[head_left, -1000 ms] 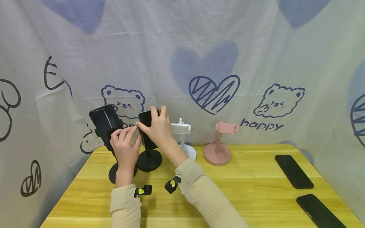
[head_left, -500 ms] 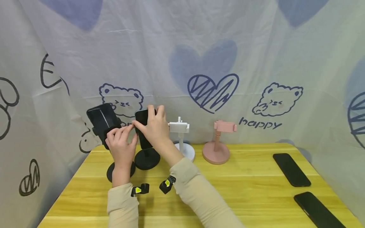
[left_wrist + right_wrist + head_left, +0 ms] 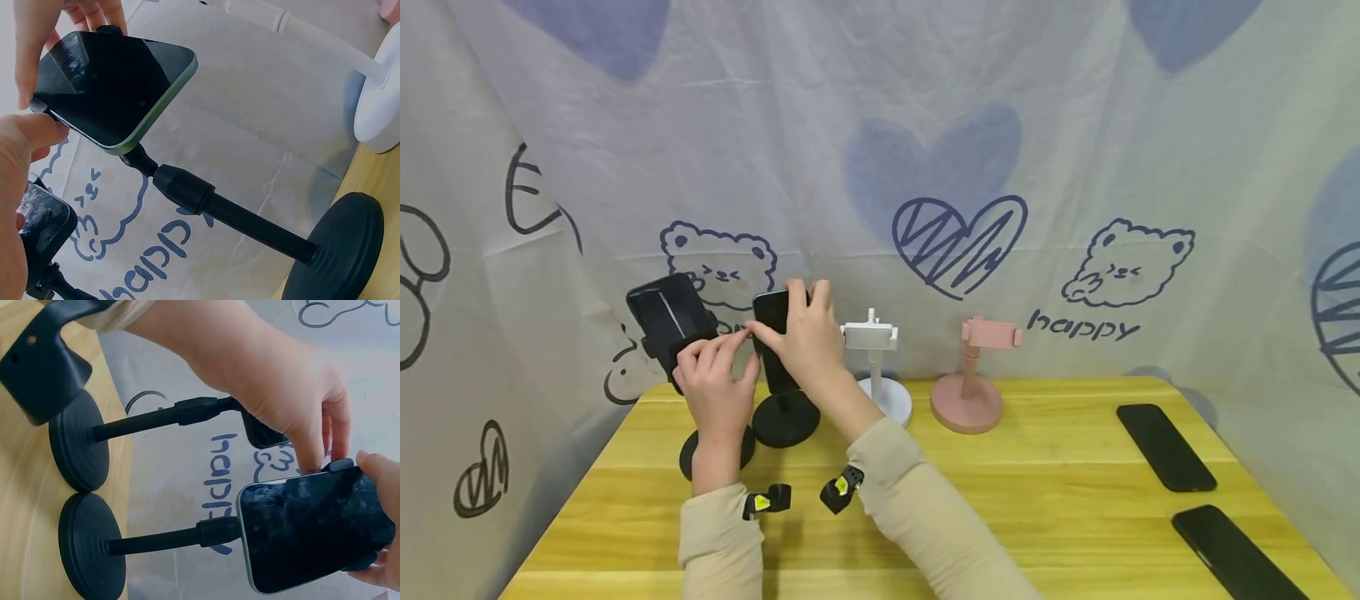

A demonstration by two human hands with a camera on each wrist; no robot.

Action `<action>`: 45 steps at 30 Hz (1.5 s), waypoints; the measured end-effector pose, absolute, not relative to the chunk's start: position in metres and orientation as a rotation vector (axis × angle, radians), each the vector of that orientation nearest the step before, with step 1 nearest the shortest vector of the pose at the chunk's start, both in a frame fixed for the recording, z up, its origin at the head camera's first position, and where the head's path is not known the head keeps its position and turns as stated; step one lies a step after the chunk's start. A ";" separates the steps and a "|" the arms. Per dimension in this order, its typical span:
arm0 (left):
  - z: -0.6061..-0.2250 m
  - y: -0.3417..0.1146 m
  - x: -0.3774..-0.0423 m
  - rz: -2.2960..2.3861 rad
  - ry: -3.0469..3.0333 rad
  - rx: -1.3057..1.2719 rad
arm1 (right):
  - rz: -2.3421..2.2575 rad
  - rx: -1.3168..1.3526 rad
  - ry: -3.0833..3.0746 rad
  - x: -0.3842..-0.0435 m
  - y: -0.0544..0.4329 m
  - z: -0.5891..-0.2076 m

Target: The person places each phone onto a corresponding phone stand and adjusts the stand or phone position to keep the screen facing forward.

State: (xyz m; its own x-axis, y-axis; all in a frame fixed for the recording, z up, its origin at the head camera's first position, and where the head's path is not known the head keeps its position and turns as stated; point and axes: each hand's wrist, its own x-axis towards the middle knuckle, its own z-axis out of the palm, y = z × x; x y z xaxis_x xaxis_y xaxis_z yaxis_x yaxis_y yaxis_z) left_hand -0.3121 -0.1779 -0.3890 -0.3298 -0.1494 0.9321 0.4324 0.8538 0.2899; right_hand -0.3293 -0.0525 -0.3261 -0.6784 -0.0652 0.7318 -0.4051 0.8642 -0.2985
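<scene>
A black smartphone (image 3: 772, 358) with a pale green edge sits upright in the clamp of a black phone stand (image 3: 153, 542). My right hand (image 3: 812, 342) holds the phone across its upper part, thumb on one long side and fingers on the other. My left hand (image 3: 718, 392) pinches the black clamp arm (image 3: 338, 465) at the phone's left edge, close to the right thumb. In the left wrist view, my right hand (image 3: 36, 50) reaches round the phone's far end. Left of it, another phone (image 3: 670, 312) leans in a second black stand (image 3: 688, 454), partly hidden behind my left hand.
A white phone stand (image 3: 887, 402) and a pink phone stand (image 3: 967, 404) stand to the right, their clamps holding no phone. Two black phones (image 3: 1167, 447) lie flat at the table's right side. A printed cloth (image 3: 1097, 150) hangs behind the wooden table (image 3: 1045, 508).
The head view has shifted slightly, so everything sits a little farther left. Both hands keep their places at the phone and clamp.
</scene>
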 end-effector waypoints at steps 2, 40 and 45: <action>-0.389 -0.178 -0.312 -0.599 -1.814 -0.220 | 0.601 0.376 -2.281 -0.327 -0.049 -0.326; -0.367 -0.184 -0.292 -0.663 -1.892 -0.262 | 0.972 0.643 -2.115 -0.266 0.015 -0.343; -0.361 -0.178 -0.290 -0.677 -1.858 -0.309 | 0.896 0.690 -2.057 -0.263 0.030 -0.349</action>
State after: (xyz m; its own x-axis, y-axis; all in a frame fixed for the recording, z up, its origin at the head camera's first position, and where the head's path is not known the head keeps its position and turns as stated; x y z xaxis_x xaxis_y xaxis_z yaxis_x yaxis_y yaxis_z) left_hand -0.2896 -0.1777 -0.3607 -0.3839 -0.1041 0.9175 0.5106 0.8039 0.3049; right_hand -0.2629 0.0301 -0.3489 -0.5538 -0.1659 0.8159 -0.7105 0.6052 -0.3592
